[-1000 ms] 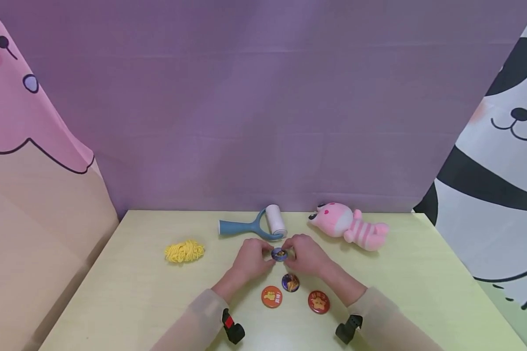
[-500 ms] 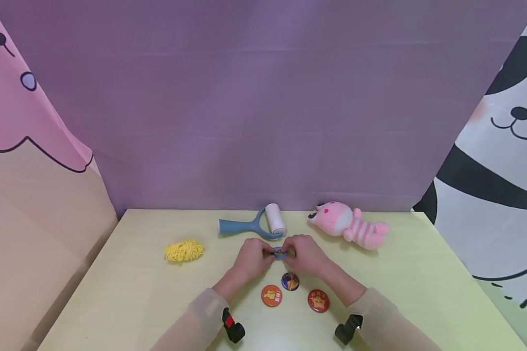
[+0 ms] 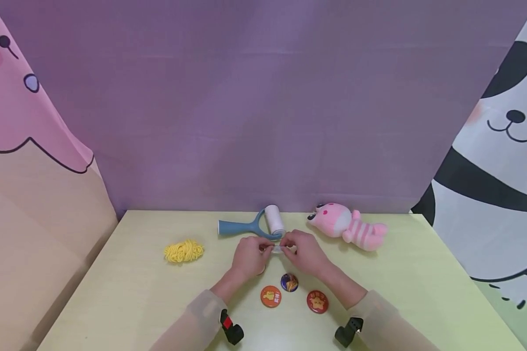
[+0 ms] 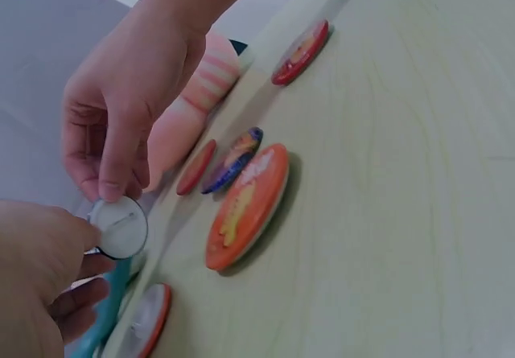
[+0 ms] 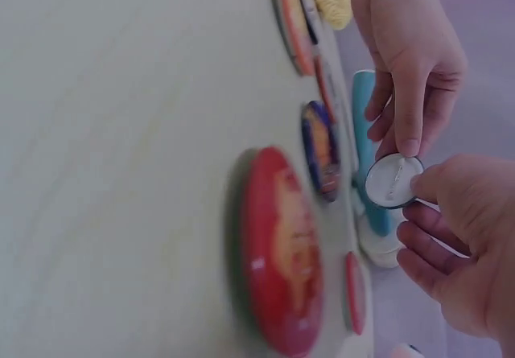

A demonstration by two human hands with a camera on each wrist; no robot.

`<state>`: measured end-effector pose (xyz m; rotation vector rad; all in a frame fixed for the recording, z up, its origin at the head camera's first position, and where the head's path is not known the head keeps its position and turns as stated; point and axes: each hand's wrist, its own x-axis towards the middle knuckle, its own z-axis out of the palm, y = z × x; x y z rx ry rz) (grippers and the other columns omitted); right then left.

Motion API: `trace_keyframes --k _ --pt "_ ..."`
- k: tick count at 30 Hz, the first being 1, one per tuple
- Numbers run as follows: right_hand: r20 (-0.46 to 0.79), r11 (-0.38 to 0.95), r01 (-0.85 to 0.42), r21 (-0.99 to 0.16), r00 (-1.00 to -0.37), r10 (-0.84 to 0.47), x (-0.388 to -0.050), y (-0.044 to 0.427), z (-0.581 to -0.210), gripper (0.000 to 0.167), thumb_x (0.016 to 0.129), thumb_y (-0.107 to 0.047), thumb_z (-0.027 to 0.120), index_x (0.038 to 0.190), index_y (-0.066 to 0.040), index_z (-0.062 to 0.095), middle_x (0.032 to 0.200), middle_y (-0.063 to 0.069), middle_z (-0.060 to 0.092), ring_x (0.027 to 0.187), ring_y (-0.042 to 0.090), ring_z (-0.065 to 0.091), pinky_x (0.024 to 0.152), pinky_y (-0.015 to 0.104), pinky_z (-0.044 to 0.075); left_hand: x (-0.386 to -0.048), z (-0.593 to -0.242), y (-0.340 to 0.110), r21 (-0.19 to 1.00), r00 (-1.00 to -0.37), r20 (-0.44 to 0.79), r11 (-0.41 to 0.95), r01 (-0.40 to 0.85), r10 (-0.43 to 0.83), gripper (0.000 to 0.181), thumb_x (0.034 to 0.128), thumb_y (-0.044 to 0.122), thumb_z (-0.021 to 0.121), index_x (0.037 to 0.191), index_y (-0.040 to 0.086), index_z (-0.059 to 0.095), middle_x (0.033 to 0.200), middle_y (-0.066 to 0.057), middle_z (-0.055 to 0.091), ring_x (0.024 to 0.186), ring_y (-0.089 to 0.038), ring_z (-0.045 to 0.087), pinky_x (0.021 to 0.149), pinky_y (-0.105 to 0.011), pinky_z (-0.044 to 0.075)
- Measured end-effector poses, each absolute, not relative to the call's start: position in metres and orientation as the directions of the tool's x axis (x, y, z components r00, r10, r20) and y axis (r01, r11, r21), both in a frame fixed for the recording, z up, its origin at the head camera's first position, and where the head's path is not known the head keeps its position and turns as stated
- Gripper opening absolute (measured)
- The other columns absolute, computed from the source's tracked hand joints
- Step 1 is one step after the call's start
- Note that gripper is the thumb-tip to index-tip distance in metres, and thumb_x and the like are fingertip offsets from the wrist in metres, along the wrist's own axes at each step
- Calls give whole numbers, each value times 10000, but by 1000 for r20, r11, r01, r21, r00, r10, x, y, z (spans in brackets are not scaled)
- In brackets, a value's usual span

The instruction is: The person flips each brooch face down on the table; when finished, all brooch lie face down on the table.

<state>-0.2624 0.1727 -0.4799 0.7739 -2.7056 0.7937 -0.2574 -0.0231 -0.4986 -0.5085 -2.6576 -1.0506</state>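
Note:
A small round pin badge is pinched between both hands, its pale back with a metal pin facing up. My left hand holds one edge with thumb and fingers. Opposite it, my right hand pinches the other edge. Below the hands lie an orange badge, a blue patterned badge and a red badge, pictures up. The left wrist view also shows a badge with an orange-red rim and pale face, mostly hidden by the left hand in the head view.
Behind the hands lies a lint roller with a blue handle. A pink striped plush toy lies to the right and a yellow yarn bundle to the left. A purple curtain hangs behind the table.
The badge in the hands showed its blue picture and has been turned over, so its pale back faces up. Both hands have shifted slightly upward. The badges on the table stay put.

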Motion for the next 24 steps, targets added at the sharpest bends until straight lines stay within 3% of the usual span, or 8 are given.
trace_keyframes --k 7,12,19,24 --pt "386 638 -528 -560 -848 -363 -260 173 -467 37 965 -65 758 968 -29 748 888 49 763 779 146 732 748 301 643 -254 -486 -25 723 -901 390 543 427 189 123 990 114 754 1046 39 834 924 -75 823 837 -165 780 752 -231 630" --pt "347 635 -461 -620 -887 -305 -257 174 -456 45 978 -91 756 1017 -73 770 913 37 783 777 113 718 743 235 612 -250 -475 -26 747 -889 420 487 452 182 148 984 105 763 1101 40 826 961 -87 822 856 -185 788 758 -201 627" --pt "326 606 -406 -684 -913 -245 -255 177 -449 91 951 -77 788 1040 -95 785 921 41 780 777 118 714 717 202 588 -244 -466 -28 760 -875 395 436 482 279 390 847 61 893 1216 -5 785 1051 -143 797 917 -301 787 836 -394 663" --pt "315 602 -397 -693 -918 -242 -253 179 -447 118 936 -83 808 1053 -94 795 957 56 779 782 125 727 706 193 579 -244 -463 -27 745 -871 381 455 489 311 428 838 60 901 1242 -6 773 1023 -136 765 906 -251 769 858 -429 656"
